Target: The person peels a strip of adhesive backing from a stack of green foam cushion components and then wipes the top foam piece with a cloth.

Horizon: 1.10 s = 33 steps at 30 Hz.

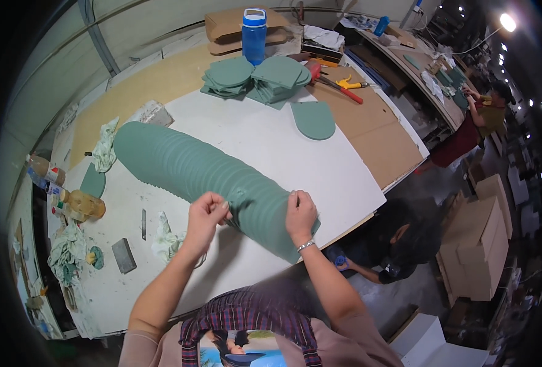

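A long overlapping row of green flat pieces with rounded ends (188, 160) lies slantwise across the white table. My left hand (208, 219) is over its near edge, thumb and fingers pinched together; what they hold, if anything, is too small to make out. At the row's right end, my right hand (300, 217) has its fingers bent over the last green piece, gripping its edge. Beyond the row are piles of similar green pieces (228, 74), and a single green piece (313, 120) lies flat by itself.
A blue bottle (254, 40) stands behind the piles, near red-handled pliers (347, 93) and a yellow air gun (348, 83). A grey block (123, 255), crumpled cloths (69, 257) and a jar (86, 205) sit at left. People (399, 241) are beyond the table's right side.
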Tool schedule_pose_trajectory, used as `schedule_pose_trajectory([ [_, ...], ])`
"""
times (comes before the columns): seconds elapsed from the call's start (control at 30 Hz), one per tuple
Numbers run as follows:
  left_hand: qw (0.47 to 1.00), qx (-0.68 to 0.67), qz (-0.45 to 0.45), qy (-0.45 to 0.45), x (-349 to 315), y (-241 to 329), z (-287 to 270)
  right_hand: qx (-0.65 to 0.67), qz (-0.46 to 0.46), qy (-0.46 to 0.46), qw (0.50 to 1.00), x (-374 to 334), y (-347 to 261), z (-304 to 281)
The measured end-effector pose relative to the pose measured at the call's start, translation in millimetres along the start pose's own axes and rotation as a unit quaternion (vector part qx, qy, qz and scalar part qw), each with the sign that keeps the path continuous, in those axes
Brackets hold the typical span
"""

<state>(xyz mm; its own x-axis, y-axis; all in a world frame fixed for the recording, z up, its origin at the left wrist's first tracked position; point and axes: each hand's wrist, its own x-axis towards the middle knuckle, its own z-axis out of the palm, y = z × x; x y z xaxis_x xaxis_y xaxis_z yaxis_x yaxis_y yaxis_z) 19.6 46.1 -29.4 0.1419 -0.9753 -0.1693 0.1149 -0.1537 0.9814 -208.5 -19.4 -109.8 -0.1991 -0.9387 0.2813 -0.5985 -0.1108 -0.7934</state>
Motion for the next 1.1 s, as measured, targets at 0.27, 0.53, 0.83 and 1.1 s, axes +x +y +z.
schedule_pose_trajectory([
  [0.27,0.939,0.325,0.062,-0.09,62.0,50.5,3.8,0.028,0.003,-0.015,0.999,2.4,0.3,0.5],
  [0.53,0.941,0.257,-0.031,-0.218,91.7,76.5,3.3,0.043,0.012,-0.042,0.998,1.1,-4.9,-9.7],
  [0.83,0.884,0.374,0.045,-0.277,130.8,79.2,16.2,0.047,-0.004,-0.036,0.998,4.3,1.0,-9.3],
  [1.1,0.852,0.46,0.025,-0.248,132.0,72.4,21.1,0.056,-0.005,-0.046,0.997,5.7,1.2,-9.7],
])
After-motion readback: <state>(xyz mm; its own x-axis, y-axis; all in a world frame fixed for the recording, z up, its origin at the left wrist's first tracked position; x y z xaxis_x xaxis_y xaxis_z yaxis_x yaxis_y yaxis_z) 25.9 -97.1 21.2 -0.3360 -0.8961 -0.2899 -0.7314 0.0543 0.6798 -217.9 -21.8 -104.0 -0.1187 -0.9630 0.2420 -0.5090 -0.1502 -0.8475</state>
